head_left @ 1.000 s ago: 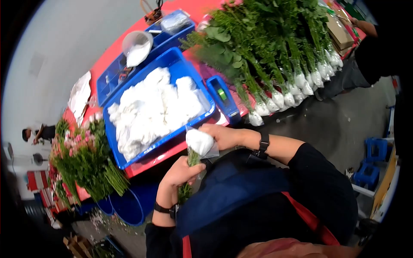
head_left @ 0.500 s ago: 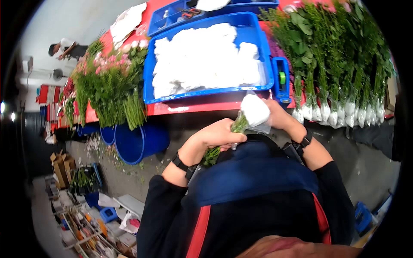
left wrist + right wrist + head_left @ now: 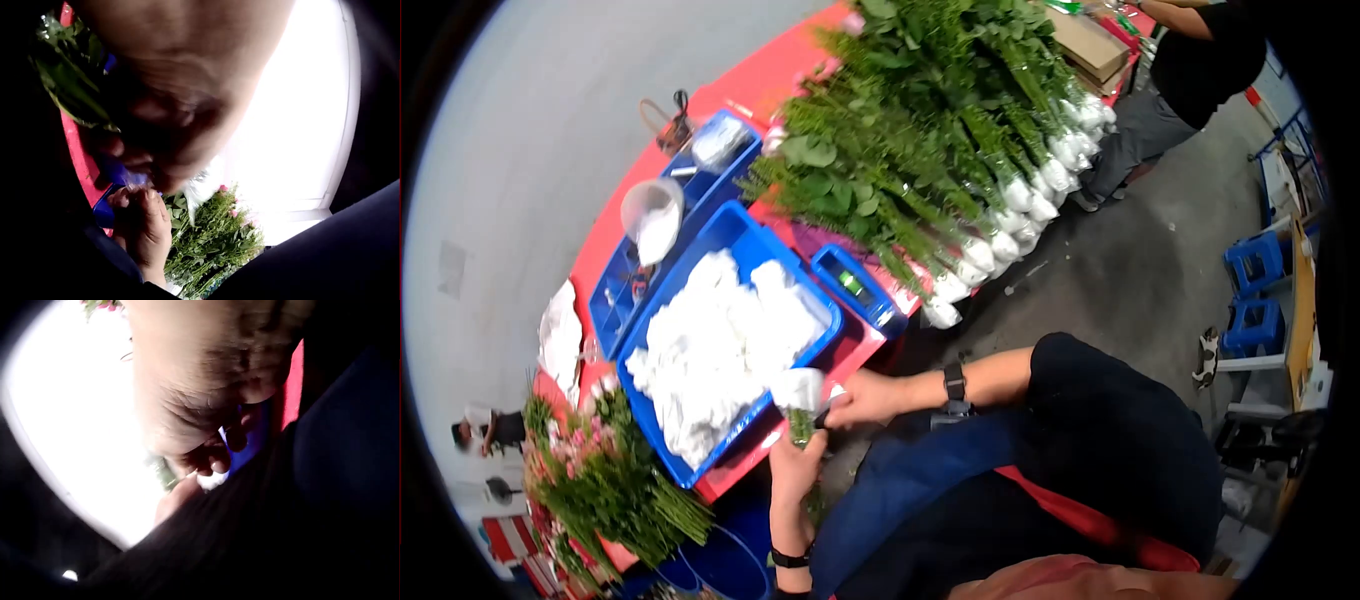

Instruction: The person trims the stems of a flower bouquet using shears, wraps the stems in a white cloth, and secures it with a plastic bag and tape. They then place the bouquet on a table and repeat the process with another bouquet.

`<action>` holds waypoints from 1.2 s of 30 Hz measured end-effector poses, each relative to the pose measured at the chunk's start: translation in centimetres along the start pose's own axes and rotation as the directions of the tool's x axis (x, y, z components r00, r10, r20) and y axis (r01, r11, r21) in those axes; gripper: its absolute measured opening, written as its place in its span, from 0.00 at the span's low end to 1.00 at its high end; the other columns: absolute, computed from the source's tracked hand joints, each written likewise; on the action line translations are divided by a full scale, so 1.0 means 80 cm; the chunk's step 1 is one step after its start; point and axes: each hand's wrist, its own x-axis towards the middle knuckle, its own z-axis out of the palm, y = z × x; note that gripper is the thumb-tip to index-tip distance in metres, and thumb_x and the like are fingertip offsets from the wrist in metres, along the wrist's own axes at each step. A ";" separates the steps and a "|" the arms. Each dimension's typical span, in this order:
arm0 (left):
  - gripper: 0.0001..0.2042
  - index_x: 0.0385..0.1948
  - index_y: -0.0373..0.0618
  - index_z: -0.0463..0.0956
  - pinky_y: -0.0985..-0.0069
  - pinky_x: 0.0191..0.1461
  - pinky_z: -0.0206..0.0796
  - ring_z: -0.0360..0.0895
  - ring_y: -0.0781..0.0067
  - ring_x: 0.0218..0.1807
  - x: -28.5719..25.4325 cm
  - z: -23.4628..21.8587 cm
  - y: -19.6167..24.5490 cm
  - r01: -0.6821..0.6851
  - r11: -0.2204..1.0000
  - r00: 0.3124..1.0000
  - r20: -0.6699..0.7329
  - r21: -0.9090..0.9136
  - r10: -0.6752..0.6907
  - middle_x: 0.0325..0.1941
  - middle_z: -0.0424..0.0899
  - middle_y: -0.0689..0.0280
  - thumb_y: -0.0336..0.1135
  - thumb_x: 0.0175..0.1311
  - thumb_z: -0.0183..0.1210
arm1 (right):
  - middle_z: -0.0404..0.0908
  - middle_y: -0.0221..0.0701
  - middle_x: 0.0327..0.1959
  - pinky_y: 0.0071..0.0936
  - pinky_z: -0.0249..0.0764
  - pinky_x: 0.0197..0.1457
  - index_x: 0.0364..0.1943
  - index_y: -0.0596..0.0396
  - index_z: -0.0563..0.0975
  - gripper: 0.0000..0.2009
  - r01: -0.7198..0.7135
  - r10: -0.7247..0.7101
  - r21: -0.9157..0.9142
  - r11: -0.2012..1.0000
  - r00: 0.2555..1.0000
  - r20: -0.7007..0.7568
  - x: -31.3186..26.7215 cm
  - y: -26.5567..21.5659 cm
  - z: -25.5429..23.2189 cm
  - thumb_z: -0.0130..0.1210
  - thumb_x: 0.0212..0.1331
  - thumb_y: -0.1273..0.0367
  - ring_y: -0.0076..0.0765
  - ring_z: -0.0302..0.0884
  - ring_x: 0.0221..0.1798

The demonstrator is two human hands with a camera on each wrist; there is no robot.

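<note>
A green stem bundle (image 3: 801, 426) with a bagged white wad (image 3: 798, 389) at its end is held upright near the blue tray's front corner. My left hand (image 3: 797, 466) grips the stems just below the wad. Beside it my right hand (image 3: 866, 398) pinches the edge of the clear bag. In the left wrist view the left hand (image 3: 181, 81) fills the top, and the right hand (image 3: 149, 234) pinches clear plastic below it. The right wrist view shows the right hand (image 3: 200, 381) with curled fingers; its fingertips are partly in shadow.
A blue tray (image 3: 835, 318) of white wads stands on the red table (image 3: 600, 240). Bagged flower bundles (image 3: 920, 150) lie to the right, pink flowers (image 3: 580, 460) at the lower left. A small blue holder (image 3: 885, 318) stands beside the tray. Another person (image 3: 1205, 65) is at the upper right.
The head view has swung, so the table appears tilted again and more of the right side shows. Both hands still hold the bundle and bag, with the wad now appearing close against the tray's edge.
</note>
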 end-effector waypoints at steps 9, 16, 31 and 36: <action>0.21 0.33 0.39 0.67 0.56 0.31 0.72 0.80 0.46 0.28 0.047 0.044 0.010 -0.202 0.466 0.915 -0.004 0.861 0.403 0.27 0.80 0.49 0.52 0.61 0.55 | 0.81 0.37 0.35 0.33 0.75 0.37 0.45 0.60 0.76 0.15 0.295 -0.413 -0.552 0.780 0.905 -0.100 -0.014 -0.078 -0.028 0.55 0.53 0.70 0.36 0.79 0.32; 0.20 0.27 0.44 0.71 0.67 0.25 0.71 0.79 0.63 0.20 0.050 0.096 0.092 -0.547 -0.050 0.619 0.444 0.836 0.648 0.18 0.77 0.63 0.53 0.52 0.62 | 0.80 0.42 0.28 0.47 0.72 0.35 0.30 0.56 0.77 0.12 0.070 -0.046 -0.857 0.510 0.997 0.054 -0.063 -0.049 -0.080 0.61 0.46 0.63 0.54 0.78 0.34; 0.17 0.40 0.47 0.75 0.62 0.55 0.58 0.71 0.59 0.55 0.051 0.034 0.135 -0.708 0.073 0.345 0.254 0.702 0.904 0.45 0.77 0.63 0.36 0.46 0.67 | 0.78 0.51 0.32 0.46 0.71 0.36 0.39 0.63 0.72 0.13 -0.646 -0.640 -0.620 0.444 0.256 -0.725 -0.177 -0.169 -0.385 0.53 0.57 0.66 0.58 0.76 0.33; 0.15 0.39 0.45 0.76 0.63 0.50 0.60 0.73 0.59 0.49 0.046 -0.021 0.021 -0.500 0.401 0.623 -0.002 0.767 0.782 0.41 0.78 0.61 0.37 0.50 0.64 | 0.65 0.53 0.63 0.44 0.58 0.66 0.65 0.65 0.58 0.31 -0.765 -0.689 -0.639 -0.082 0.507 -0.518 -0.188 -0.096 -0.496 0.52 0.58 0.66 0.56 0.60 0.65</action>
